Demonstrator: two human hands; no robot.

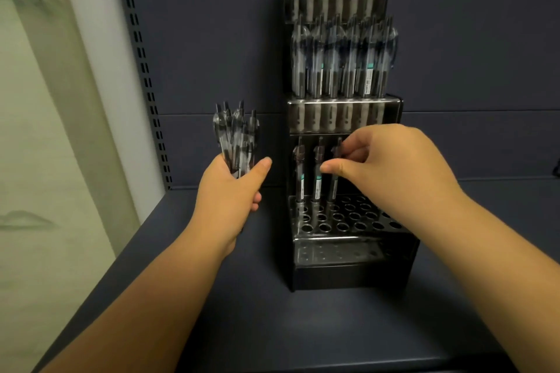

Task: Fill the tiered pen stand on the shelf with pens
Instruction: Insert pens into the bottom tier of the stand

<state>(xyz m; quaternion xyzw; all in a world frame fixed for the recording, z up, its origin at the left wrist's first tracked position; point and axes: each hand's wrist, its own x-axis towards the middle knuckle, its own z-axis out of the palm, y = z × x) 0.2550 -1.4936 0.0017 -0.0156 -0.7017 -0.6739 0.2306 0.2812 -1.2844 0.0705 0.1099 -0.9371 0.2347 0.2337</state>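
The stand [345,239] is dark metal with stepped tiers, upright on the shelf [242,312] against the back panel. Its 2 upper tiers are full of clear-barrelled pens [342,70]. In the bottom tier, 3 pens [316,179] stand upright in the back-left holes.

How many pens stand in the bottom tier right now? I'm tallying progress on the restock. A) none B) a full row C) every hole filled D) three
D: three pens stand in the back-left holes of the bottom tier, the right hand pinching the third, while the other holes are open; the left hand holds a spare bundle.
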